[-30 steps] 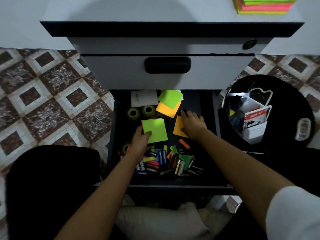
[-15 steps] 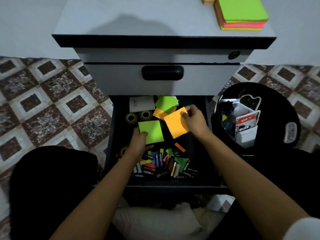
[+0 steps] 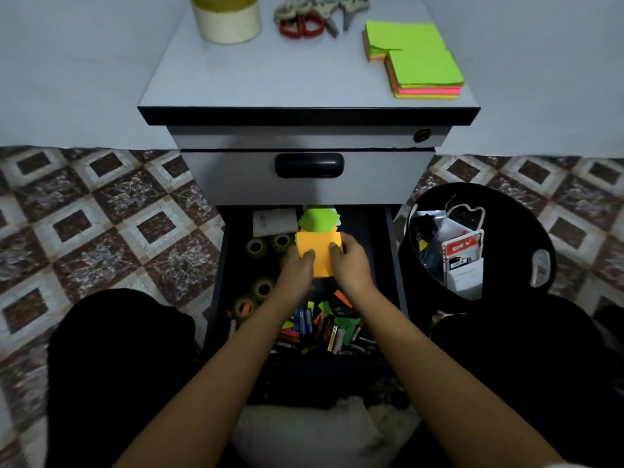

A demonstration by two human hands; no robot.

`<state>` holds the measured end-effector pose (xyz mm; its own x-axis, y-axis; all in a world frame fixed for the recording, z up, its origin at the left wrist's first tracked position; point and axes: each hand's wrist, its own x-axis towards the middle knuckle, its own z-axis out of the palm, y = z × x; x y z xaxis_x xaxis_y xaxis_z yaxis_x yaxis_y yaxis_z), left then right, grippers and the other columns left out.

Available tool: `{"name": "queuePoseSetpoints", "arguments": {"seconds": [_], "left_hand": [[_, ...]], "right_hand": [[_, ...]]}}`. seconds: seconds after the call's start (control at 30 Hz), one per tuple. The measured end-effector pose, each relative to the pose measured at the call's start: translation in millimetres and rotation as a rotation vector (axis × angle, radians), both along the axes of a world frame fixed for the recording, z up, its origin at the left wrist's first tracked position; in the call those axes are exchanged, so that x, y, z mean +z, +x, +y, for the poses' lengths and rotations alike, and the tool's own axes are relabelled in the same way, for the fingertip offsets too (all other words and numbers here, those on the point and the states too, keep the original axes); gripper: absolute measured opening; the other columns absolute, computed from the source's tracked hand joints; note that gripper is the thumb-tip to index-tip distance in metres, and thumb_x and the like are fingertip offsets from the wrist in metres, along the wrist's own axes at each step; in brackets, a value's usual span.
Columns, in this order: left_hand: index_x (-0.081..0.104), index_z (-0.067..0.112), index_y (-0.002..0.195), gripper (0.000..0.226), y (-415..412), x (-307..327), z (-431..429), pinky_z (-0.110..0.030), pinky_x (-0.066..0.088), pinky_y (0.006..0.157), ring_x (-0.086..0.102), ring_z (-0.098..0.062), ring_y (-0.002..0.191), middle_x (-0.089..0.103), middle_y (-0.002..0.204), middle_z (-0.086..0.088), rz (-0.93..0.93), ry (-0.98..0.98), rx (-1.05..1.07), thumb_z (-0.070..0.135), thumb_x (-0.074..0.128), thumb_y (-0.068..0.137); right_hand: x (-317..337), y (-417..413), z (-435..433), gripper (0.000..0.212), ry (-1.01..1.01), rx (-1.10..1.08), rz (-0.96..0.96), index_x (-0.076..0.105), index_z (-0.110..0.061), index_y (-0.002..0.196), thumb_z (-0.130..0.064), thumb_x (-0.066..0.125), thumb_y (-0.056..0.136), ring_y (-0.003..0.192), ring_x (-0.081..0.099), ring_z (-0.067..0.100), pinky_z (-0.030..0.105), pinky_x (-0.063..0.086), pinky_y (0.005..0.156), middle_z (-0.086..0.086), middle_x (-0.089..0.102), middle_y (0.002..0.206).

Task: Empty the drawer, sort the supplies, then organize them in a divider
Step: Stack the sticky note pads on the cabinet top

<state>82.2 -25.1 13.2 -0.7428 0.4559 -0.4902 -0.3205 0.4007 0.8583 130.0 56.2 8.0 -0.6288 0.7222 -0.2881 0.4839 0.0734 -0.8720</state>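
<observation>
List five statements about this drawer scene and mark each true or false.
1. The left hand and the right hand both hold the orange sticky notes above the open drawer. True.
2. The scissors lie inside the drawer. False: they lie on the cabinet top.
3. Batteries are heaped at the near end of the drawer. True.
4. The upper drawer is pulled out. False: it is shut, and only the one below it is open.
5. The sticky-note stacks on the cabinet top show pink on top. False: their top sheets are green.
</observation>
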Motion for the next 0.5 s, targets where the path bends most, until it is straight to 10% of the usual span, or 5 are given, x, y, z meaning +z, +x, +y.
{"name": "queuePoseSetpoints", "arguments": {"seconds": [0.2, 0.33, 0.5], "left_hand": [[0.035, 0.011, 0.137, 0.051, 2, 29, 5, -0.027, 0.036, 0.064, 0.050, -0.032, 0.100, 0.043, 0.125, -0.019, 0.202, 0.027, -0.103, 0.018, 0.040, 0.086], [0.011, 0.028, 0.149, 0.072, -5, 55, 5, -0.016, 0.042, 0.058, 0.053, -0.015, 0.086, 0.047, 0.115, 0.000, 0.289, 0.131, -0.182, 0.004, 0.048, 0.092], [0.038, 0.030, 0.135, 0.055, -16, 101, 15, -0.035, 0.050, 0.078, 0.052, -0.018, 0.097, 0.047, 0.113, -0.003, 0.464, 0.208, -0.284, 0.004, 0.056, 0.089]], "right_hand": [[32, 14, 10, 0.035, 0.034, 0.057, 0.071, 0.052, -0.004, 0.121, 0.000, 0.042, 0.087, 0.075, 0.053, 0.026, 0.029, 0.039, 0.058, 0.019, 0.059, 0.090], [68, 25, 26, 0.054, 0.117, 0.055, 0.140, 0.036, -0.008, 0.142, -0.001, 0.050, 0.091, 0.104, 0.054, 0.019, 0.021, 0.041, 0.075, 0.007, 0.054, 0.128], [118, 36, 45, 0.047, 0.233, 0.031, 0.216, 0.041, -0.020, 0.134, -0.010, 0.056, 0.091, 0.076, 0.050, 0.007, 0.024, 0.044, 0.061, -0.002, 0.049, 0.105]]}}
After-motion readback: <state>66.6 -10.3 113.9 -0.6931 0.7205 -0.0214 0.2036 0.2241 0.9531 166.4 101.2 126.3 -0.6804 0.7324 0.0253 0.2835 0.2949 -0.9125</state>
